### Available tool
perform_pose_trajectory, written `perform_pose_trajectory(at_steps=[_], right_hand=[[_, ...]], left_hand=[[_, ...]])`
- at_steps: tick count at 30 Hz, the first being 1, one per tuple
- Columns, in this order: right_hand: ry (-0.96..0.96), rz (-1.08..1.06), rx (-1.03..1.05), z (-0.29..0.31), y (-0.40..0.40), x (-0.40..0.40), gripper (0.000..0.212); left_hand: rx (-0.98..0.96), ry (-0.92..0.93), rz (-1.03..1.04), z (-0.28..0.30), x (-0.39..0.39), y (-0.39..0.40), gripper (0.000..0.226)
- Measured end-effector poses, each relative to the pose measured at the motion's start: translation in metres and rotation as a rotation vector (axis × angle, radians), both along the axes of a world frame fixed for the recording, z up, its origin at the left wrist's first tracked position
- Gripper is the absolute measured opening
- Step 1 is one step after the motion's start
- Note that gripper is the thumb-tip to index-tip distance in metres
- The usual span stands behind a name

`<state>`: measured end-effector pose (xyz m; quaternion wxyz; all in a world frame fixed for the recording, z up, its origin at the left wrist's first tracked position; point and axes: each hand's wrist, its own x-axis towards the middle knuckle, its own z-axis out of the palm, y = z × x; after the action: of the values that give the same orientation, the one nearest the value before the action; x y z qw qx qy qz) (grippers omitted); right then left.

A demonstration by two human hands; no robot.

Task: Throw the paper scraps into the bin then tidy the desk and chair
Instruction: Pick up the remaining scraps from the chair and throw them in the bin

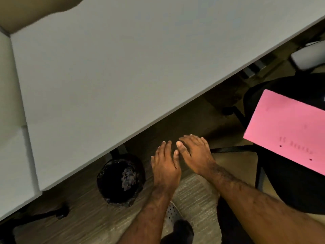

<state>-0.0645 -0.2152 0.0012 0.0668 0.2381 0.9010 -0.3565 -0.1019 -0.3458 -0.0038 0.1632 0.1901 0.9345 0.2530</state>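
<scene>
1. Hands: left hand [166,162] and right hand [195,154] at lower centre, fingers spread flat, holding nothing.
2. Bin [121,178] lower centre-left, scraps inside.
3. Pink sheet [288,131] on chair [299,187], right edge; could slide off if chair moved first.

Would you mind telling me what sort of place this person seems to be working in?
Most likely an office or study room: a long pale desk, a black waste bin on the floor beside it, and a black swivel chair with a pink folder lying on its seat.
</scene>
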Motion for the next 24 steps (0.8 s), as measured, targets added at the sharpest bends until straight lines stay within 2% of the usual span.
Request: perform_pose_trajectory(at_steps=[7, 13, 17, 24], right_hand=[[0.041, -0.268, 0.008, 0.045, 0.094, 0.057, 0.100], [0.098, -0.522, 0.039, 0.050, 0.182, 0.117, 0.086], [0.047, -0.648, 0.076, 0.037, 0.242, 0.151, 0.070], [-0.022, -0.820, 0.181, -0.006, 0.343, 0.211, 0.072]], left_hand=[[-0.024, -0.033, -0.244, 0.046, 0.015, 0.106, 0.061], [-0.027, -0.020, -0.470, 0.054, 0.043, 0.206, 0.057], [-0.029, 0.003, -0.597, 0.043, 0.064, 0.275, 0.059], [-0.014, 0.042, -0.837, 0.007, 0.090, 0.401, 0.064]])
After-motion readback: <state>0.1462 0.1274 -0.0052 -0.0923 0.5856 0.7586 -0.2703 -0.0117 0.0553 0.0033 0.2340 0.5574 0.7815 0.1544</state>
